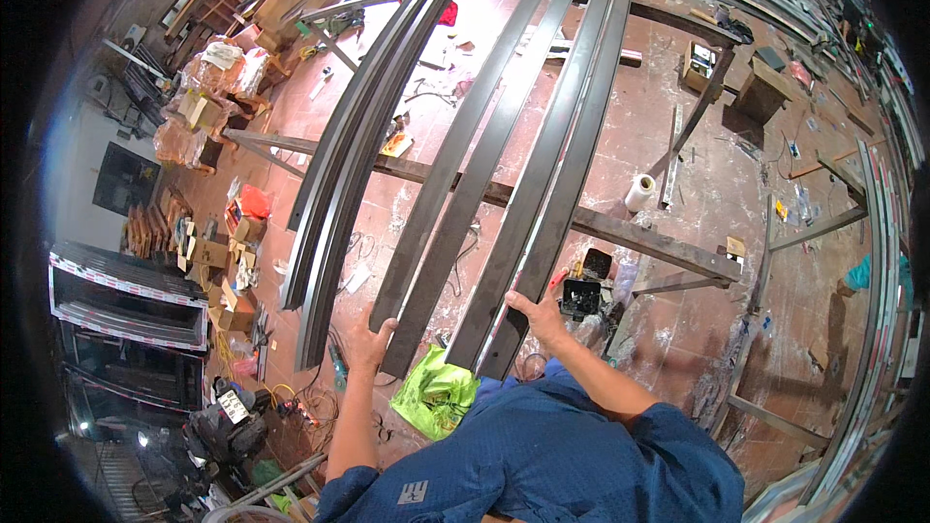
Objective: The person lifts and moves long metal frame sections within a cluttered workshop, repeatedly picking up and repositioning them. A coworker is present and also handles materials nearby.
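Several long dark-grey metal profiles run away from me, resting across wooden beams. My left hand [367,346] grips the near end of the leftmost flat profile [461,147], thumb showing at its edge and fingers mostly hidden. Around the outer side of the rightmost flat profile [574,174] closes my right hand [540,319], its thumb on top and its other fingers out of sight beneath. Two more flat profiles lie between my hands. Left of them, apart from both hands, is a bundle of ribbed dark profiles [334,169].
A wooden beam [659,244] crosses under the profiles. Below their near ends lies a bright green bag [436,395]. An open black case [582,297] and a white roll [639,193] are on the tiled floor at right. Cardboard boxes [232,310] and a motorbike [218,426] stand left.
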{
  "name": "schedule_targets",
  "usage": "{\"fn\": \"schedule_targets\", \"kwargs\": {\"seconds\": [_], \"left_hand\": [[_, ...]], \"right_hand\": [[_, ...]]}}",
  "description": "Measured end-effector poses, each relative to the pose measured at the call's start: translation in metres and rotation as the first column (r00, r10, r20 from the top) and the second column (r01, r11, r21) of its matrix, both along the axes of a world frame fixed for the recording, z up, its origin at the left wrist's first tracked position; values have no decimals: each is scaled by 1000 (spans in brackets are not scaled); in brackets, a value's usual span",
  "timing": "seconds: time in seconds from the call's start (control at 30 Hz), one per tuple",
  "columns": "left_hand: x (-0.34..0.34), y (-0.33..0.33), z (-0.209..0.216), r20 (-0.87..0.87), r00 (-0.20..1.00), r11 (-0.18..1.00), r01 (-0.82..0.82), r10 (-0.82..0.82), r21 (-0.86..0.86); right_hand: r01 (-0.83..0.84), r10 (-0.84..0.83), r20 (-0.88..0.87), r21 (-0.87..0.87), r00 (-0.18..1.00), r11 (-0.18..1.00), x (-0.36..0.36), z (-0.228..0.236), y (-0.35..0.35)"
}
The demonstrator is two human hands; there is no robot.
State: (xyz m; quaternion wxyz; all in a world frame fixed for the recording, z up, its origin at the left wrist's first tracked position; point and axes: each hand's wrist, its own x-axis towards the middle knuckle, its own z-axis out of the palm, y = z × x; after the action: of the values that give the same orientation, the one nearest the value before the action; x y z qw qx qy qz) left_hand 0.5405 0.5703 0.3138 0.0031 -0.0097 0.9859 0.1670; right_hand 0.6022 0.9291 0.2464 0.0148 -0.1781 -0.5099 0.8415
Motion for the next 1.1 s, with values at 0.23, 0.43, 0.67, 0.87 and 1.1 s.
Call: {"fn": "schedule_targets", "kwargs": {"seconds": [0.23, 0.43, 0.67, 0.87, 1.1], "left_hand": [[27, 22, -1, -37, 997, 993, 76, -73, 95], [37, 25, -13, -20, 997, 995, 79, -78, 55], [36, 31, -4, 31, 997, 995, 61, -64, 82], [33, 15, -11, 31, 996, 955, 72, -85, 288], [10, 118, 43, -35, 949, 846, 296, -314, 444]], "right_hand": [[-37, 39, 19, -101, 999, 994, -3, -8, -7], [-35, 54, 77, -231, 996, 972, -3, -10, -9], [-103, 316, 175, -709, 932, 697, 10, -19, -12], [-27, 256, 223, -704, 941, 710, 21, -5, -16], [22, 192, 212, -723, 958, 691, 54, -14, 1]]}}
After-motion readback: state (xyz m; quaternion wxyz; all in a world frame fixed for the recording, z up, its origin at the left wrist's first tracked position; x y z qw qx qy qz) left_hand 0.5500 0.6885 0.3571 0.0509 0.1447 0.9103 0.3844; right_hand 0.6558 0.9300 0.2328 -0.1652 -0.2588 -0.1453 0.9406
